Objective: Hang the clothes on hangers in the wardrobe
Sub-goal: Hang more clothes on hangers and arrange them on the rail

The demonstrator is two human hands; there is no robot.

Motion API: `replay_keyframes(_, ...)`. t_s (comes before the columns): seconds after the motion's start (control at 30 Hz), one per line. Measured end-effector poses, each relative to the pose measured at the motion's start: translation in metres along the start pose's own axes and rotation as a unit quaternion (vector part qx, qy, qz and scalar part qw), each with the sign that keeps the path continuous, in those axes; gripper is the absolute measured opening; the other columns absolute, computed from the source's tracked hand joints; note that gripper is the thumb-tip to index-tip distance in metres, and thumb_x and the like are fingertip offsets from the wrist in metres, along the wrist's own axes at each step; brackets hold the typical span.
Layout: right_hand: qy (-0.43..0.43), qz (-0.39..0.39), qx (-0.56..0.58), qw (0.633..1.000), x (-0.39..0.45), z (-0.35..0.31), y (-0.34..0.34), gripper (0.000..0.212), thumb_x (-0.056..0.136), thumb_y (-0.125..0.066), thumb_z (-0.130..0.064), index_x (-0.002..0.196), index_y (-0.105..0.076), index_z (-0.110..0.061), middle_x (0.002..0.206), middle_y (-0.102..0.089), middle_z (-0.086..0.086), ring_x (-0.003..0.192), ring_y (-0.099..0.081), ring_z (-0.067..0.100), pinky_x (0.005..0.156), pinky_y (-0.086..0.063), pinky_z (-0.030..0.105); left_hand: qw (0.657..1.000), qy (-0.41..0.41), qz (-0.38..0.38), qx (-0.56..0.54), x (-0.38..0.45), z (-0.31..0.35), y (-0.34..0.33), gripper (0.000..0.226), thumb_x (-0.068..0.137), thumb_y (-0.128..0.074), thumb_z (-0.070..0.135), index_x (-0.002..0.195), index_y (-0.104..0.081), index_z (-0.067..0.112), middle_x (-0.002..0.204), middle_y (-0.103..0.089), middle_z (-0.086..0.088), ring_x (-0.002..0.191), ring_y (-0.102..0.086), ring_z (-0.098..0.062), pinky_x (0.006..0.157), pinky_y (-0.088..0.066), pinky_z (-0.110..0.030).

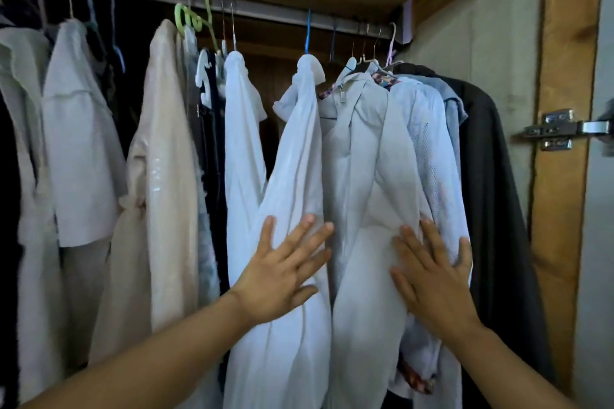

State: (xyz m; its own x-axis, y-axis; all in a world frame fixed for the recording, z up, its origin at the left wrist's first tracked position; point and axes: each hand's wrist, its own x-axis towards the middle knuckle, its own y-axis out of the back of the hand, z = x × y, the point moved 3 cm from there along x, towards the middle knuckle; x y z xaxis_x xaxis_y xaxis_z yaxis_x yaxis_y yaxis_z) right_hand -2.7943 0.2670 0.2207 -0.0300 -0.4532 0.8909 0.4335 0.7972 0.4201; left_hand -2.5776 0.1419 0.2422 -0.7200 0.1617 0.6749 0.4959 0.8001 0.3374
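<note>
Garments crowd a metal rail (265,8) inside a wooden wardrobe (561,176), seen from a head-worn camera. At far left hang pale shirts (79,143) on thin hangers, then a glossy cream coat (166,156) beside a green hanger (184,18) and a narrow band of dark clothes. A white top (242,143) follows. Right of it, a white garment (299,149) hangs from a blue hanger (308,31), and the left hand (282,276) lies flat against its lower half, fingers straight and spread. Next comes a pale grey hooded jacket (362,149) (its zip pull shows at the collar); the right hand (432,279) presses on it with fingers spread, the outer ones reaching onto a white mesh garment (428,143) just beside. A dark coat (491,176) hangs at the rail's right end, near a metal door hinge (558,129)
</note>
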Motion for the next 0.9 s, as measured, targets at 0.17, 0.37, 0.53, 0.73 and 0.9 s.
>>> replay_keyframes(0.17,-0.007,0.061,0.147,0.987,0.034,-0.032,0.051,0.055,0.097,-0.021,-0.053,0.139,-0.035,-0.021,0.146,-0.041,0.003,0.142,-0.018,0.021,0.110,-0.011,0.048,0.949,0.160,0.055,-0.267,0.011,0.014,0.008,0.085,0.088,-0.048,0.057,0.151,-0.003,0.023,0.157,0.012,-0.014,0.145,0.002,-0.031,0.117,-0.015,-0.045)
replay_keyframes(0.37,0.146,0.097,0.183,0.967,0.081,-0.073,0.098,0.049,0.101,-0.020,-0.043,0.143,-0.033,-0.022,0.151,-0.032,-0.004,0.144,-0.018,0.016,0.112,-0.013,0.044,0.890,0.076,-0.063,-0.445,0.018,0.021,0.026,0.070,0.091,-0.054,0.047,0.149,-0.021,0.027,0.150,-0.034,0.010,0.125,-0.041,-0.003,0.097,-0.026,-0.001)
replay_keyframes(0.53,0.189,0.042,0.073,0.978,0.111,-0.070,0.070,0.055,0.101,-0.011,-0.045,0.139,-0.040,-0.019,0.136,-0.054,-0.007,0.141,-0.024,0.015,0.109,-0.008,0.054,0.940,0.067,0.092,-0.323,0.008,-0.009,0.033,0.023,0.089,-0.055,0.028,0.105,-0.068,0.017,0.107,-0.066,0.005,0.098,-0.060,-0.009,0.090,-0.047,-0.027)
replay_keyframes(0.73,0.130,-0.003,-0.063,0.989,0.120,-0.013,0.044,0.068,0.093,-0.019,-0.057,0.124,-0.061,-0.013,0.120,-0.065,0.004,0.132,-0.034,0.023,0.111,0.002,0.054,0.971,0.176,0.054,-0.156,0.001,-0.039,0.021,0.035,0.083,-0.047,0.034,0.102,-0.068,0.015,0.112,-0.065,-0.006,0.113,-0.058,-0.028,0.100,-0.029,-0.045)
replay_keyframes(0.9,0.066,-0.002,-0.091,0.994,0.110,0.022,0.039,0.053,0.080,-0.034,-0.039,0.110,-0.069,-0.013,0.123,-0.063,0.007,0.127,-0.036,0.025,0.105,-0.007,0.058,0.965,0.184,0.067,-0.172,0.026,-0.033,0.033,0.036,0.079,-0.047,0.036,0.098,-0.069,0.013,0.114,-0.062,-0.008,0.102,-0.050,-0.021,0.086,-0.041,-0.031)
